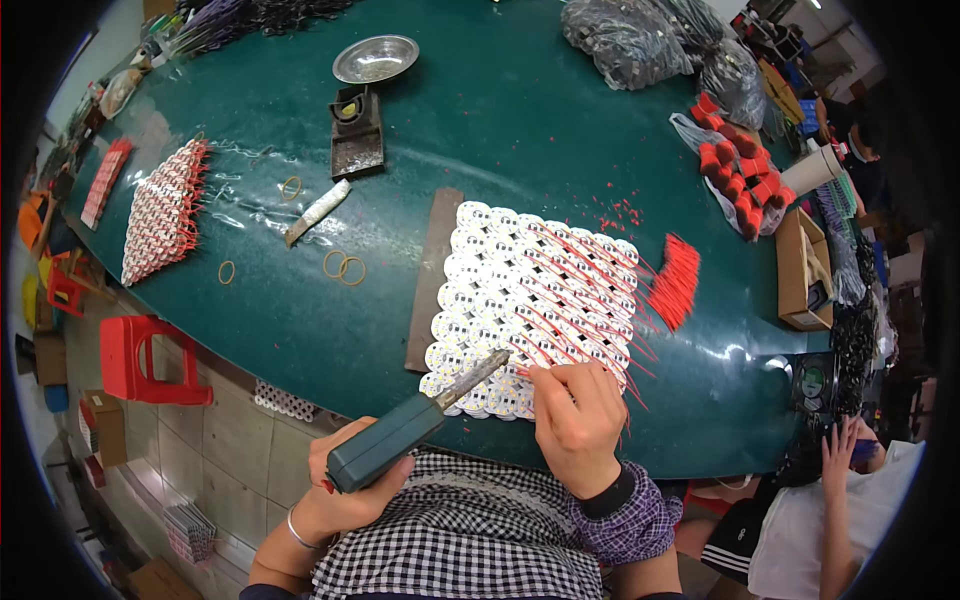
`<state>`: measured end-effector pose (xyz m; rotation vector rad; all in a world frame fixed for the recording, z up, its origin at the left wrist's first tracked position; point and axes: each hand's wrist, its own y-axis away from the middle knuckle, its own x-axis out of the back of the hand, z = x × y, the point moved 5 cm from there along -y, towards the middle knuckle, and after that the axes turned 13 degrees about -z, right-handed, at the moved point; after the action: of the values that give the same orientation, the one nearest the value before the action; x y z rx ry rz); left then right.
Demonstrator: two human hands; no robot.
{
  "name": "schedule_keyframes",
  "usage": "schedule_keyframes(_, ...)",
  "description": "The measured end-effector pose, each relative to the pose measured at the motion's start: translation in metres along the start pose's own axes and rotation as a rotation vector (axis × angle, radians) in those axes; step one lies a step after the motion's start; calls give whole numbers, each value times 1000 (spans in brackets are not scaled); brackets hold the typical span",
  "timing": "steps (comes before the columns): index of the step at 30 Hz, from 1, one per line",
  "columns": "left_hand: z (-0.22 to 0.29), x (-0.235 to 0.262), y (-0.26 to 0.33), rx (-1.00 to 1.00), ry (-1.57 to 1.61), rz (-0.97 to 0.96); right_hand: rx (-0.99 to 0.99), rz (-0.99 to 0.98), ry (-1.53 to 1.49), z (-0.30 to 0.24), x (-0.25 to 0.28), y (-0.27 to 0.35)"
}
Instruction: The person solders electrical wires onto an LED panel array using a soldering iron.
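Note:
My left hand [350, 485] is closed round the dark green body of a soldering gun [392, 440]. The gun's metal tip points up and right, over a panel of round white LED boards [475, 275] on the table. My right hand [582, 425] is pinched at the panel's near edge, on the end of a thin red wire [524, 371] close to that tip. Thin red wires run across the boards of the panel's right half; its left columns show none. A brown strip [432, 290] shows along the panel's left side.
Beside the panel lies a bundle of red wires [674, 283]. Wired panels [165, 212], rubber bands [350, 270] and a white-wrapped tool [320, 212] are to the left. Farther back are a soldering stand [357, 135] and metal bowl [376, 60]. Another person's hand [838, 455] is at lower right.

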<state>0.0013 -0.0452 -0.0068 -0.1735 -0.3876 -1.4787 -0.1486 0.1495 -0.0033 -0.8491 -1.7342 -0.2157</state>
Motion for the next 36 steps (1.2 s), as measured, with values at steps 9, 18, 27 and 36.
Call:
schedule_keyframes(9, -4, -5, 1, -2, 25, -40, -4, -3, -32, 1, -3, 3)
schedule_keyframes(18, -5, -6, 1, 24, 47, -31, -3, -23, 2, -1, -3, 0)
schedule_keyframes(27, -9, -4, 9, 42, 93, 23, -15, -35, 23, -3, -3, 0)
schedule_keyframes(36, -7, -1, 12, 12, 76, 34, 9, -15, -39, -8, -3, 4)
